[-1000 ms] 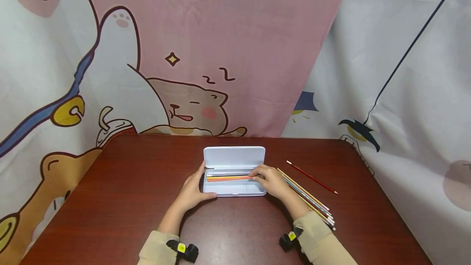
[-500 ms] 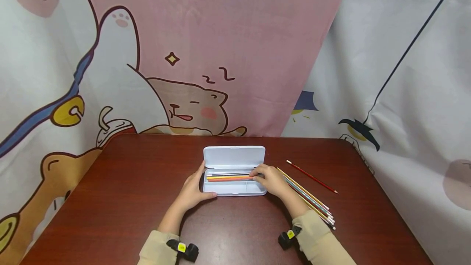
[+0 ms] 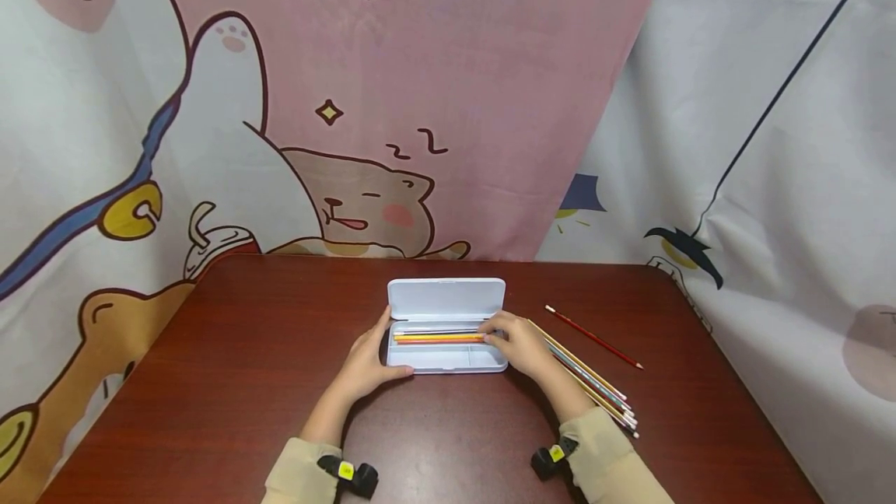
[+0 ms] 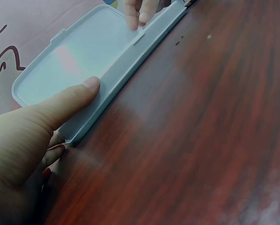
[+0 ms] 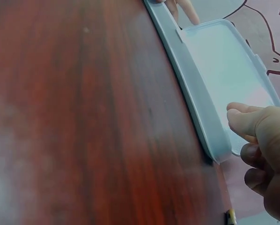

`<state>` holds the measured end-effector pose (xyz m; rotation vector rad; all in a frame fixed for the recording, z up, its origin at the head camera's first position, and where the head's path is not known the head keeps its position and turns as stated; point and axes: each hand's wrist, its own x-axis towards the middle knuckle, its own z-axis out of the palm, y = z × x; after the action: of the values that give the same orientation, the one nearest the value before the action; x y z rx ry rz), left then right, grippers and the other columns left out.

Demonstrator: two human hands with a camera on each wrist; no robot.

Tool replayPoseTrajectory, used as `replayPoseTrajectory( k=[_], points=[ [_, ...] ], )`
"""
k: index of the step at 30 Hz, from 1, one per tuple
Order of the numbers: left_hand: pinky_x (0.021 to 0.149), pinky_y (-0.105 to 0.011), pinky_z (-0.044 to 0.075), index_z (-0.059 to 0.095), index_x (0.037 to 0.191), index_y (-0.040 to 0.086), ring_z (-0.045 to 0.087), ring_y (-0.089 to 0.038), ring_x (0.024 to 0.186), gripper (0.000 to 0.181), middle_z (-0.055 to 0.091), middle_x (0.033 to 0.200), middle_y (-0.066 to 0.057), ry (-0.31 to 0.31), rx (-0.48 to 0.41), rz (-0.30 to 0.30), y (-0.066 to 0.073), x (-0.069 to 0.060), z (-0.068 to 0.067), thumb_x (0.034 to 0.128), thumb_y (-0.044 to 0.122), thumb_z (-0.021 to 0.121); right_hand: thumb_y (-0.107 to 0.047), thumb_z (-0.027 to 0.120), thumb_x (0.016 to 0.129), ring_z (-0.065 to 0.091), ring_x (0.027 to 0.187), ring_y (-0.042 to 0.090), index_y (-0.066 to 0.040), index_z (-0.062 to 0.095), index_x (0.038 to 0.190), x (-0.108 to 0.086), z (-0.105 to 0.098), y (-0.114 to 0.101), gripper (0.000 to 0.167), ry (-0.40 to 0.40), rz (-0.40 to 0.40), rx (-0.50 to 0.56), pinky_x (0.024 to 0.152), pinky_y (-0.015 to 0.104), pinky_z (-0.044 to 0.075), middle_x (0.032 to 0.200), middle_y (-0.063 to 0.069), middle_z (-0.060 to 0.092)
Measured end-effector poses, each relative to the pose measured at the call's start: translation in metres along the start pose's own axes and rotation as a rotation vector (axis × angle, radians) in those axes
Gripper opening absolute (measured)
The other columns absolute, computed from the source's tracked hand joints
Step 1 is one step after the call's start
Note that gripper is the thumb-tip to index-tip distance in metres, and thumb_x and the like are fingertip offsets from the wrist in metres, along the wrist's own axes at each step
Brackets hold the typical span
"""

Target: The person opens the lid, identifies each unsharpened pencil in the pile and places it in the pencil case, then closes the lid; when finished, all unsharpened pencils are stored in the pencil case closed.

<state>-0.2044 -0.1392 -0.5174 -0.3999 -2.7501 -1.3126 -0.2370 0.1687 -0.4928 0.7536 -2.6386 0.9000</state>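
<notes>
A pale blue-white pencil case (image 3: 448,364) lies open on the table, its lid (image 3: 446,298) raised at the back. My left hand (image 3: 364,360) grips the case's left end, thumb on the front rim and fingers around the side. Inside the back compartment lie several pencils, among them a yellow pencil (image 3: 420,337) and an orange pencil (image 3: 434,342). My right hand (image 3: 518,344) reaches over the right end of the case and pinches the right end of the orange pencil. In the right wrist view the thumb and index finger (image 5: 243,121) meet; the case wall hides the pencils there.
Several pencils (image 3: 588,376) lie in a bundle on the table beside the right forearm, which partly covers them. A red pencil (image 3: 595,337) lies apart, farther back. The dark red wooden table (image 3: 280,333) ends at a printed cloth (image 3: 490,99).
The orange pencil, slanted a second ago, now lies level alongside the yellow one. My right hand has shifted slightly to the right. My left hand has stayed in place.
</notes>
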Motion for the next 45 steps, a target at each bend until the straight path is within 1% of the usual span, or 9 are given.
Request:
replayPoseTrajectory(
  k=[5,9,12,17,21,28,35,41,45],
  points=[
    [0.106,-0.057,0.024,0.018,0.155,0.014,0.033,-0.039,0.133,0.118,0.047,0.143,-0.008,-0.004,0.005,-0.014,0.001,-0.001,0.0,0.0635,0.037,0.089,-0.011,0.077,0.08,0.047,0.062,0.001,-0.02,0.075,0.092,-0.011,-0.01,-0.002,0.015,0.052,0.029,0.036,0.051,0.025,0.038,0.086,-0.013,0.064],
    [0.106,-0.056,0.024,0.017,0.155,0.015,0.033,-0.039,0.133,0.118,0.047,0.143,-0.007,-0.005,0.01,-0.016,0.0,0.0,0.001,0.0635,0.037,0.089,-0.01,0.077,0.08,0.047,0.061,0.001,-0.021,0.075,0.093,-0.022,-0.02,-0.001,0.018,0.086,0.063,0.02,0.05,0.025,0.038,0.089,-0.017,0.063],
    [0.106,-0.056,0.024,0.017,0.155,0.015,0.033,-0.039,0.133,0.118,0.047,0.143,-0.007,-0.005,0.01,-0.014,-0.001,0.0,0.001,0.0634,0.036,0.09,-0.011,0.078,0.079,0.046,0.061,0.001,-0.02,0.075,0.094,-0.032,-0.028,0.001,0.018,0.106,0.073,-0.003,0.049,0.024,0.037,0.086,-0.018,0.061],
    [0.106,-0.056,0.025,0.018,0.155,0.015,0.035,-0.038,0.132,0.118,0.047,0.142,-0.007,0.001,0.008,-0.005,-0.001,0.001,0.001,0.0632,0.036,0.09,-0.012,0.08,0.078,0.045,0.059,0.001,-0.02,0.075,0.095,-0.046,-0.041,0.005,0.02,0.143,0.071,-0.025,0.048,0.024,0.036,0.086,-0.016,0.061],
    [0.105,-0.056,0.026,0.018,0.154,0.015,0.035,-0.038,0.132,0.118,0.047,0.143,-0.009,0.002,0.008,-0.005,-0.001,0.0,0.001,0.0632,0.038,0.089,-0.01,0.08,0.077,0.046,0.06,0.001,-0.02,0.075,0.096,-0.057,-0.051,0.009,0.023,0.163,0.077,-0.033,0.05,0.024,0.037,0.088,-0.016,0.064],
    [0.106,-0.054,0.027,0.018,0.154,0.014,0.036,-0.036,0.132,0.119,0.048,0.141,-0.008,0.01,-0.002,0.007,0.0,0.0,0.001,0.0625,0.036,0.09,-0.011,0.081,0.075,0.044,0.059,0.001,-0.019,0.074,0.096,-0.077,-0.066,0.021,0.024,0.205,0.094,-0.08,0.047,0.024,0.034,0.084,-0.01,0.064],
    [0.106,-0.053,0.027,0.019,0.154,0.013,0.037,-0.036,0.132,0.118,0.049,0.141,-0.008,0.011,-0.001,0.017,0.0,0.001,0.001,0.0627,0.035,0.09,-0.01,0.079,0.077,0.05,0.064,0.001,-0.019,0.074,0.1,-0.095,-0.079,0.032,0.025,0.193,0.126,-0.1,0.053,0.025,0.041,0.085,-0.011,0.064],
    [0.105,-0.054,0.028,0.018,0.154,0.012,0.037,-0.038,0.131,0.118,0.048,0.142,-0.01,0.011,0.0,0.027,0.0,0.0,0.0,0.0629,0.036,0.09,-0.012,0.079,0.079,0.046,0.062,0.002,-0.02,0.073,0.101,-0.11,-0.088,0.04,0.025,0.174,0.207,-0.126,0.049,0.026,0.035,0.087,-0.011,0.064],
    [0.106,-0.054,0.027,0.018,0.154,0.013,0.036,-0.038,0.131,0.118,0.048,0.142,-0.009,0.008,-0.005,0.017,0.001,0.0,0.0,0.0633,0.036,0.09,-0.013,0.078,0.08,0.048,0.065,0.002,-0.021,0.072,0.103,-0.119,-0.094,0.047,0.025,0.154,0.257,-0.135,0.05,0.026,0.036,0.088,-0.011,0.064]
  ],
)
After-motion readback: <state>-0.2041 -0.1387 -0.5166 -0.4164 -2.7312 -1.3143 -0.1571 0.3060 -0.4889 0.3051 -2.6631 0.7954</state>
